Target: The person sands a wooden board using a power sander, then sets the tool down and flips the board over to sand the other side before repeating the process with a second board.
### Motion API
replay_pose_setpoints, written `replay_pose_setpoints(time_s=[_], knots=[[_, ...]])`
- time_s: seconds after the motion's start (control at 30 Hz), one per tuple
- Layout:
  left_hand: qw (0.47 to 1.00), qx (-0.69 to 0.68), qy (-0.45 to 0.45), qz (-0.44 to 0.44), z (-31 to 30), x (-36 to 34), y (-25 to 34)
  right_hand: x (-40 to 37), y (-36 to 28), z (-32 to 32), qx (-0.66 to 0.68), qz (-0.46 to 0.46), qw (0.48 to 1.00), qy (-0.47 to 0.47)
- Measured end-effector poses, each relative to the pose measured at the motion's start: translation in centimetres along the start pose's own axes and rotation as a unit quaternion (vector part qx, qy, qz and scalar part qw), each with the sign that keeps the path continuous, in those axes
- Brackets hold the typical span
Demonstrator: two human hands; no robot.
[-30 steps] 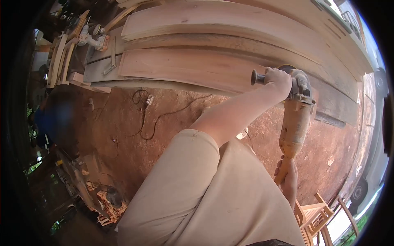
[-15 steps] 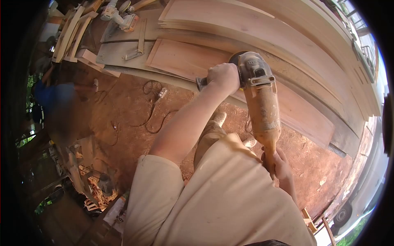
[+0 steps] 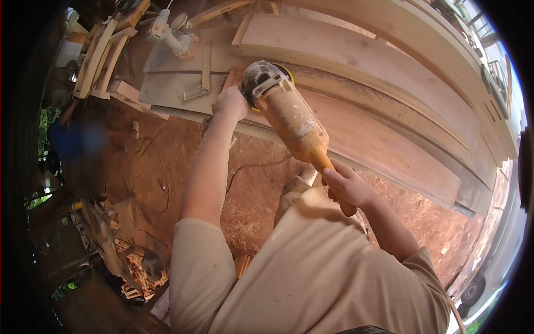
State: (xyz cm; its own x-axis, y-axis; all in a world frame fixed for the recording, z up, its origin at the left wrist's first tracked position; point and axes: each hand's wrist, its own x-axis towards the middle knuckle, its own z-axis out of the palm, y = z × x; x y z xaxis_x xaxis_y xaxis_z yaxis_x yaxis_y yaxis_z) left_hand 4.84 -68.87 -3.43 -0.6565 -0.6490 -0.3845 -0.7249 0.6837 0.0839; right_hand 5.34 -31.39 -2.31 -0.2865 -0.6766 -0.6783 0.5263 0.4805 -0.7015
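Note:
A dusty angle grinder (image 3: 292, 119) with a yellow-rimmed disc lies slantwise across the view, its head over the left end of a long reddish board (image 3: 384, 145). My left hand (image 3: 231, 103) is closed round the side handle by the head, hiding most of that handle. My right hand (image 3: 346, 185) wraps the orange rear handle, close in front of my shirt. The disc is mostly hidden under the tool's head, low over the board.
Behind lies a stack of wide planks (image 3: 356, 47). A cordless drill (image 3: 181, 43) and a wooden square (image 3: 206, 72) rest at the bench's left end. Timber frames (image 3: 103, 58) stand further left. A cable (image 3: 256, 166) trails over the dirt floor. A person in blue (image 3: 80, 136) is at far left.
The grinder's head has swung left along the board, my left hand moving with it. My right hand and the rear handle have come up and away from my body.

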Motion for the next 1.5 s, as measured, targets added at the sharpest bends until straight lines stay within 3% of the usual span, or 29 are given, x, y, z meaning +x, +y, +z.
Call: replay_pose_setpoints(time_s=[0.23, 0.5, 0.63, 0.8, 1.0, 1.4, 1.5], knots=[[1.000, 0.017, 0.000, -0.023, 0.2, 3.3, -3.8, 3.1, -1.7, 1.6, -0.015, -0.002, 1.000, -0.009], [0.997, 0.061, -0.030, 0.048, 3.4, 7.4, -8.4, 3.3, -2.7, 1.5, -0.055, 0.022, 0.998, -0.019], [0.991, 0.070, -0.092, 0.062, 0.9, 2.9, -2.3, 0.1, -1.7, 0.1, -0.015, 0.032, 0.999, 0.004], [0.990, 0.077, -0.099, 0.067, 1.8, 0.2, 2.8, -3.6, 1.3, -3.4, 0.043, 0.033, 0.999, 0.003], [0.972, 0.073, -0.118, 0.189, 2.6, -4.4, 7.8, -8.2, 4.9, -5.9, 0.071, 0.014, 0.997, 0.023], [0.974, 0.067, -0.141, 0.163, 5.3, -11.5, 17.8, -17.6, 11.3, -9.8, 0.135, 0.004, 0.988, 0.078], [0.956, 0.091, -0.142, 0.242, 7.0, -12.4, 19.6, -20.3, 12.0, -10.4, 0.106, 0.037, 0.990, 0.091]])
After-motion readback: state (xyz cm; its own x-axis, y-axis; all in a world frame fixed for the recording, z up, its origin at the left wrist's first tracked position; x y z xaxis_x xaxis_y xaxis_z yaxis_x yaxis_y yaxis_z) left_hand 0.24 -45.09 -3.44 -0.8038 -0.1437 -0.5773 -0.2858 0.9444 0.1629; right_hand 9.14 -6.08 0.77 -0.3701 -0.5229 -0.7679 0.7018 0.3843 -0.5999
